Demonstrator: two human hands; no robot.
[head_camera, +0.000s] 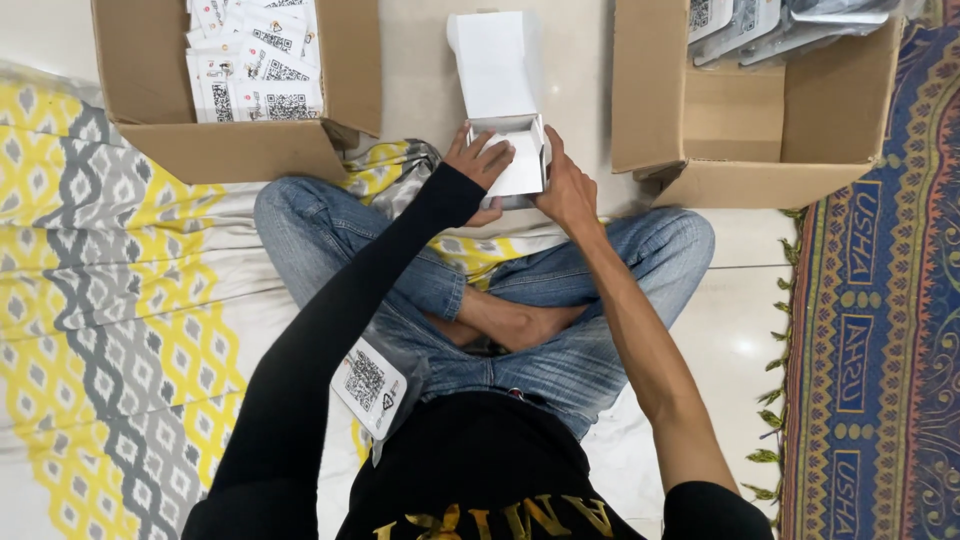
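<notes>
My left hand (482, 160) fingers laid across the open small white box (510, 150), my right hand (566, 190) gripping its right side, both forearms stretched forward over crossed legs in jeans (420, 270), box held between two cardboard cartons (230, 150), lid flap up

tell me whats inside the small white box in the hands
The small white box stands open, lid up; the left hand covers part of its mouth, so only white inner wall shows. Any contents are hidden.

I see the small box (505, 130) between two cartons: card-filled carton (240, 150) left, packet carton (760, 150) right, rug (880, 300) beyond that.
</notes>
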